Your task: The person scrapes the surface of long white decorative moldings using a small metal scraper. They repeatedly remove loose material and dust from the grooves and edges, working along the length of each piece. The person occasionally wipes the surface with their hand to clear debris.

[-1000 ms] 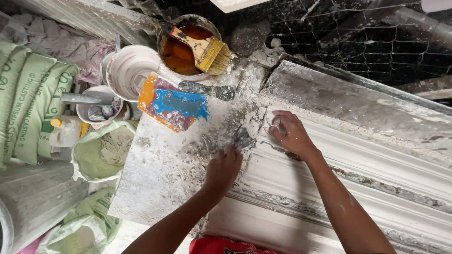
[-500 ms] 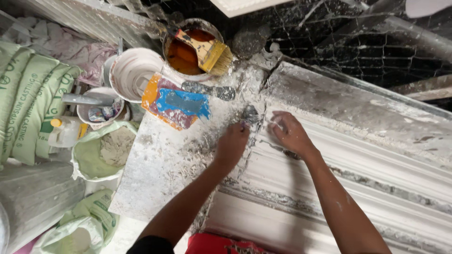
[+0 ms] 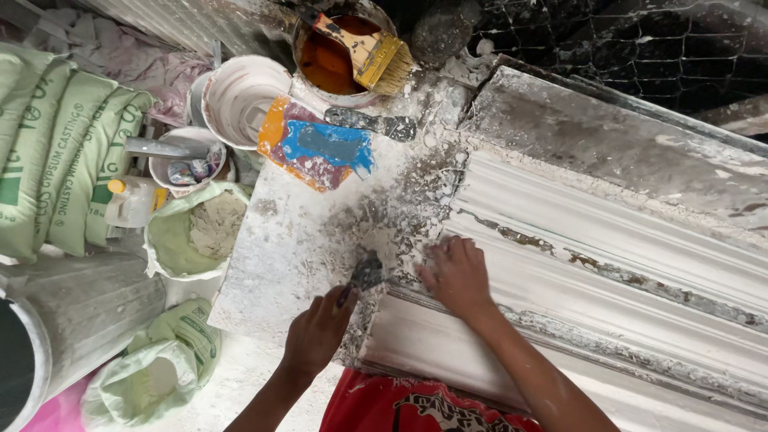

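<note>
Left grip (image 3: 320, 332) is curled tight around the handle of a scraper (image 3: 364, 274), whose blade points toward 1 o'clock and touches the plaster-caked tabletop (image 3: 280, 240) right at the near end of the moulding (image 3: 608, 264). Its forearm comes up from 6 o'clock, wrist bent slightly so the knuckles face the camera. Right grip (image 3: 456, 274) lies flat with fingers spread and pressing on the moulding's end, palm down, just beside the scraper at its 3 o'clock; that forearm runs off toward 5 o'clock, dusted white.

From the scraper, a blue-and-orange smeared card (image 3: 316, 148) lies at 11 o'clock, and a second, plaster-crusted scraper (image 3: 372, 124) rests just past it at 12 o'clock. Farther at 12 o'clock a pot of brown liquid (image 3: 324, 64) carries a broad brush (image 3: 364, 48) across its rim. A white bucket (image 3: 240, 96) stands at 10 o'clock, and an open green sack of powder (image 3: 192, 232) sits at 9 o'clock off the tabletop's edge.
</note>
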